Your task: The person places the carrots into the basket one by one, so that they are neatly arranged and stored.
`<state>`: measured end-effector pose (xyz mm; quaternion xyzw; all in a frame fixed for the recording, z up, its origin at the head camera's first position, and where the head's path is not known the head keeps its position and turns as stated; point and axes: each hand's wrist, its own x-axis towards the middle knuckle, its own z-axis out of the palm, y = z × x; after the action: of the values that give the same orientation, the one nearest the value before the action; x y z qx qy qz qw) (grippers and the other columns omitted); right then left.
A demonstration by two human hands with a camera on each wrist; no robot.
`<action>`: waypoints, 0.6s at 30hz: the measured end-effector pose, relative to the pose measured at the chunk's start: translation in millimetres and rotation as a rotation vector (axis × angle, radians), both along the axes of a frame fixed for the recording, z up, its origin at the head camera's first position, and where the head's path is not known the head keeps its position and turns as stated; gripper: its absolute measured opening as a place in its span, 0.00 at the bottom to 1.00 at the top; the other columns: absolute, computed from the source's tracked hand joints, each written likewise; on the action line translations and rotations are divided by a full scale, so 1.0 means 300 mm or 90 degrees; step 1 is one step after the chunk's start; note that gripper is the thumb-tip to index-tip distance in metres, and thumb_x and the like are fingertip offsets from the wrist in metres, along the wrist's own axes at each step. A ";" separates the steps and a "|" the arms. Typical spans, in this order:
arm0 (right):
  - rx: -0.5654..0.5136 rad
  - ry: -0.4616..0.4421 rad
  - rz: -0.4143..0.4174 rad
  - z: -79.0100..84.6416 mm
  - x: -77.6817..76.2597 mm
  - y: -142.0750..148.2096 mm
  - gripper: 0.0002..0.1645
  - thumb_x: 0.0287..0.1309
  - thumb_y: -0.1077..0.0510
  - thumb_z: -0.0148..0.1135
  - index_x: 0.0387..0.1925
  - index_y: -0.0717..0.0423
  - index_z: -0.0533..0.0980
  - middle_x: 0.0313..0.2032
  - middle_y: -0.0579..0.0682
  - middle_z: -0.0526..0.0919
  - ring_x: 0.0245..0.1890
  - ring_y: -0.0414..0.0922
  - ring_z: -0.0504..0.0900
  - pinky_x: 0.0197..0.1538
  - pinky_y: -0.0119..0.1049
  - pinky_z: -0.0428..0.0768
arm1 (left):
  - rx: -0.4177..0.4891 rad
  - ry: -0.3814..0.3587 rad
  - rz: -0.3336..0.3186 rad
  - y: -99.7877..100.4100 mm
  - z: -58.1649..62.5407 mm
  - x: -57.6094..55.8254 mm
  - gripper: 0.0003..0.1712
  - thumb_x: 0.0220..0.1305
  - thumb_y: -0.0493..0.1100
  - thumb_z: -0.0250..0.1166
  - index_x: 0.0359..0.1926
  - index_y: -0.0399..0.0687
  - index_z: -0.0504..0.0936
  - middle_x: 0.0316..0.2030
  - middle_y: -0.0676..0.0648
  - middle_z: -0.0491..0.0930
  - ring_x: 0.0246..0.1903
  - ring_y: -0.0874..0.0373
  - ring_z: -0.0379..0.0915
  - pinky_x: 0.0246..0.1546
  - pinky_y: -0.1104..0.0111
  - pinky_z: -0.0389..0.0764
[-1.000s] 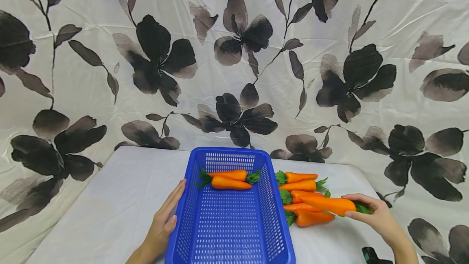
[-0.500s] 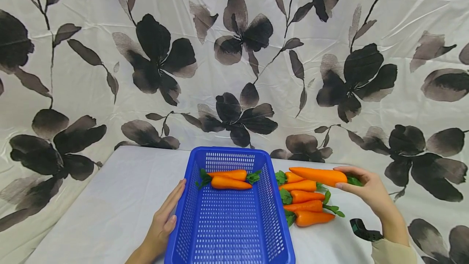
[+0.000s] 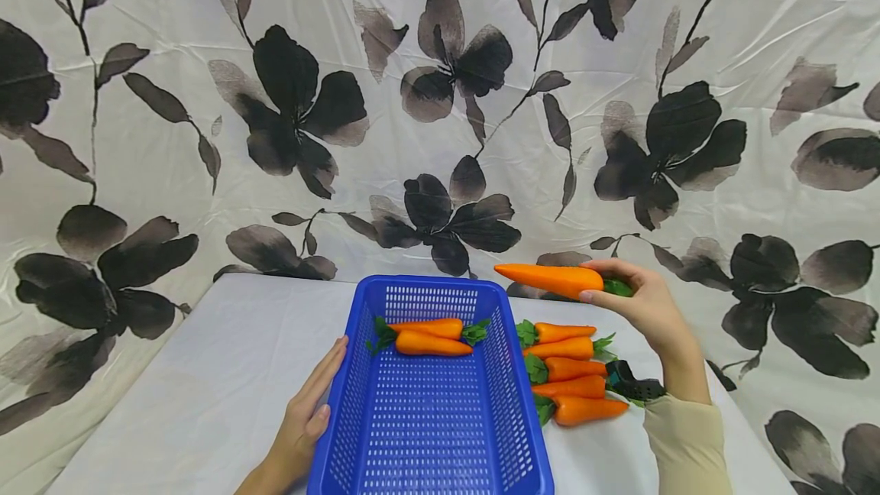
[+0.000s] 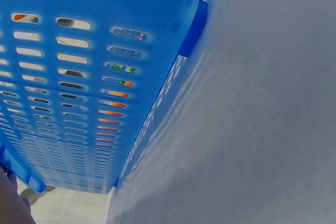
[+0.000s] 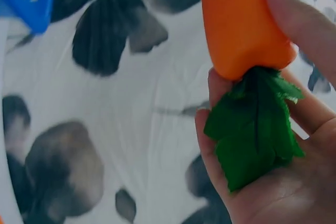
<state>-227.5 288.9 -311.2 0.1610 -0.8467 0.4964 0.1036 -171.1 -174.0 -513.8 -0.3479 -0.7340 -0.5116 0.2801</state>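
My right hand (image 3: 642, 300) pinches a carrot (image 3: 550, 278) by its thick leafy end and holds it in the air, above the table's back edge and right of the basket. In the right wrist view the thumb and fingers grip the carrot (image 5: 244, 24) just above its green leaves (image 5: 257, 129). My left hand (image 3: 305, 418) rests with straight fingers against the left side of the blue basket (image 3: 344, 396). Inside that basket, near its far end, two carrots (image 3: 433, 343) lie side by side. The left wrist view shows mostly the basket's slotted wall (image 4: 79, 87).
Several carrots (image 3: 574, 370) lie in a row on the white table (image 3: 227, 373), close along the basket's right side. A floral cloth (image 3: 550, 136) hangs behind the table. A dark camera (image 3: 629, 382) is strapped to the right wrist.
My right hand has lifted the carrot from over the row, moving it up and left toward the back of the table. The left hand and basket have stayed put.
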 end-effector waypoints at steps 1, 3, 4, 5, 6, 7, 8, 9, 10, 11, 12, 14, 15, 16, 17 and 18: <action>-0.002 0.001 0.005 0.008 -0.008 -0.017 0.26 0.57 0.58 0.72 0.56 0.60 0.78 0.47 0.48 0.82 0.41 0.44 0.80 0.43 0.29 0.81 | 0.002 0.008 -0.003 0.001 0.000 -0.002 0.32 0.71 0.38 0.38 0.72 0.26 0.57 0.72 0.29 0.55 0.75 0.46 0.48 0.71 0.73 0.51; -0.004 -0.001 0.014 0.021 -0.026 -0.052 0.26 0.56 0.58 0.72 0.56 0.61 0.78 0.48 0.50 0.82 0.41 0.45 0.80 0.43 0.29 0.82 | 0.005 0.022 -0.007 0.001 0.001 -0.007 0.32 0.71 0.38 0.38 0.71 0.25 0.57 0.72 0.28 0.55 0.74 0.44 0.48 0.71 0.72 0.51; -0.004 -0.004 0.017 0.027 -0.035 -0.069 0.26 0.56 0.57 0.73 0.56 0.61 0.79 0.48 0.51 0.82 0.41 0.46 0.81 0.43 0.30 0.82 | 0.007 0.031 -0.010 0.002 0.001 -0.009 0.31 0.71 0.38 0.38 0.71 0.24 0.57 0.71 0.27 0.56 0.74 0.43 0.49 0.72 0.71 0.51; -0.003 -0.007 0.018 0.033 -0.044 -0.086 0.26 0.56 0.56 0.73 0.55 0.60 0.79 0.48 0.52 0.82 0.41 0.46 0.81 0.43 0.30 0.82 | 0.009 0.040 -0.011 0.002 0.001 -0.012 0.31 0.71 0.38 0.38 0.70 0.23 0.58 0.71 0.26 0.56 0.74 0.42 0.49 0.72 0.70 0.51; -0.003 -0.009 0.021 0.038 -0.053 -0.103 0.26 0.55 0.56 0.73 0.55 0.60 0.79 0.48 0.53 0.82 0.41 0.47 0.81 0.43 0.31 0.82 | 0.011 0.049 -0.012 0.002 0.001 -0.015 0.31 0.72 0.38 0.38 0.70 0.21 0.58 0.70 0.26 0.56 0.74 0.41 0.49 0.72 0.70 0.51; -0.004 -0.013 0.023 0.042 -0.062 -0.120 0.26 0.55 0.56 0.73 0.55 0.60 0.79 0.47 0.54 0.83 0.41 0.47 0.81 0.43 0.31 0.82 | 0.013 0.053 -0.013 0.002 0.001 -0.017 0.31 0.72 0.39 0.39 0.69 0.21 0.58 0.70 0.25 0.56 0.74 0.41 0.50 0.72 0.70 0.51; -0.008 -0.018 0.025 0.046 -0.070 -0.136 0.27 0.55 0.56 0.74 0.55 0.60 0.80 0.47 0.55 0.83 0.41 0.47 0.81 0.43 0.31 0.82 | 0.013 0.055 -0.015 0.003 0.002 -0.020 0.31 0.72 0.39 0.39 0.69 0.21 0.58 0.70 0.25 0.56 0.74 0.41 0.50 0.72 0.70 0.50; -0.011 -0.024 0.026 0.049 -0.077 -0.152 0.27 0.55 0.55 0.74 0.55 0.60 0.80 0.47 0.55 0.83 0.41 0.47 0.81 0.43 0.31 0.82 | 0.014 0.059 -0.016 0.002 0.002 -0.022 0.31 0.72 0.39 0.39 0.69 0.20 0.58 0.70 0.25 0.56 0.73 0.40 0.50 0.72 0.69 0.50; -0.019 -0.031 0.029 0.052 -0.084 -0.167 0.27 0.55 0.56 0.74 0.55 0.60 0.80 0.47 0.56 0.83 0.41 0.48 0.81 0.42 0.32 0.82 | 0.015 0.062 -0.017 0.003 0.002 -0.024 0.31 0.72 0.39 0.39 0.69 0.20 0.58 0.70 0.25 0.57 0.73 0.40 0.50 0.72 0.69 0.50; -0.026 -0.035 0.033 0.054 -0.092 -0.183 0.26 0.55 0.56 0.74 0.55 0.60 0.80 0.47 0.57 0.83 0.41 0.48 0.81 0.42 0.32 0.82 | 0.015 0.064 -0.017 0.003 0.002 -0.026 0.31 0.72 0.39 0.39 0.69 0.20 0.58 0.70 0.24 0.57 0.73 0.40 0.50 0.73 0.69 0.50; -0.031 -0.041 0.036 0.055 -0.099 -0.198 0.26 0.55 0.56 0.74 0.55 0.61 0.80 0.47 0.57 0.83 0.40 0.48 0.80 0.42 0.32 0.81 | 0.015 0.066 -0.016 0.003 0.003 -0.027 0.31 0.72 0.39 0.39 0.69 0.20 0.59 0.70 0.24 0.57 0.73 0.40 0.50 0.73 0.69 0.50; -0.035 -0.050 0.038 0.057 -0.111 -0.230 0.26 0.55 0.56 0.74 0.55 0.60 0.80 0.47 0.57 0.83 0.40 0.48 0.80 0.40 0.32 0.81 | 0.013 0.065 -0.014 0.002 0.002 -0.026 0.31 0.72 0.39 0.39 0.69 0.20 0.59 0.70 0.24 0.57 0.73 0.40 0.50 0.73 0.69 0.50; -0.038 -0.052 0.041 0.058 -0.117 -0.245 0.26 0.55 0.57 0.74 0.54 0.61 0.80 0.47 0.57 0.83 0.39 0.48 0.80 0.40 0.32 0.80 | 0.013 0.063 -0.012 0.002 0.002 -0.025 0.31 0.72 0.39 0.39 0.69 0.21 0.59 0.70 0.25 0.57 0.73 0.41 0.50 0.72 0.69 0.50; -0.042 -0.054 0.045 0.057 -0.124 -0.261 0.26 0.54 0.58 0.74 0.54 0.62 0.80 0.47 0.58 0.83 0.40 0.48 0.80 0.40 0.32 0.80 | 0.012 0.060 -0.011 0.002 0.002 -0.023 0.31 0.72 0.40 0.39 0.69 0.21 0.59 0.70 0.25 0.57 0.73 0.41 0.50 0.72 0.69 0.51; -0.044 -0.057 0.047 0.055 -0.129 -0.275 0.26 0.54 0.58 0.74 0.54 0.62 0.80 0.47 0.58 0.83 0.40 0.48 0.80 0.41 0.32 0.80 | 0.012 0.057 -0.009 0.002 0.002 -0.021 0.31 0.73 0.40 0.39 0.69 0.21 0.58 0.70 0.25 0.57 0.73 0.41 0.50 0.72 0.70 0.51; -0.046 -0.061 0.049 0.052 -0.133 -0.289 0.26 0.54 0.59 0.74 0.54 0.62 0.80 0.47 0.58 0.83 0.40 0.48 0.80 0.41 0.32 0.80 | 0.012 0.055 -0.009 0.002 0.002 -0.019 0.31 0.73 0.40 0.39 0.69 0.22 0.58 0.70 0.25 0.57 0.74 0.41 0.50 0.72 0.70 0.51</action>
<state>-267.4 202.4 -295.5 0.1654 -0.8254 0.5375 0.0496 -176.8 -173.3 -513.1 -0.3721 -0.7141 -0.5049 0.3110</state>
